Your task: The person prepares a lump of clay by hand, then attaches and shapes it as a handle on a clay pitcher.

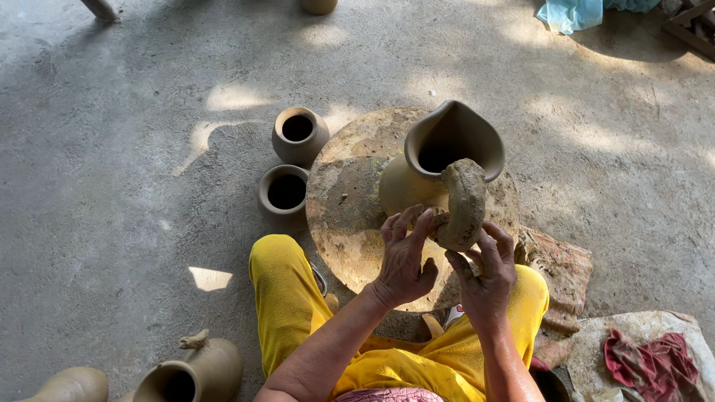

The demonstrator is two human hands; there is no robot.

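An unfired clay jug [439, 152] with a pinched spout stands on a round clay-smeared turntable [346, 208]. A thick curved clay handle [463, 202] runs from the jug's rim down its near side. My left hand [403, 257] presses fingertips against the jug's lower wall at the handle's lower end. My right hand [485, 269] cups the handle from below and the right, fingers on the wet clay. My knees in yellow trousers [287, 294] frame the turntable.
Two small open clay pots [299, 134] [284, 190] stand left of the turntable. More clay vessels [195, 370] sit at the bottom left. A red rag [652, 361] lies on a board at the bottom right, and a brick-coloured slab [558, 272] is beside my right knee. Concrete floor all around.
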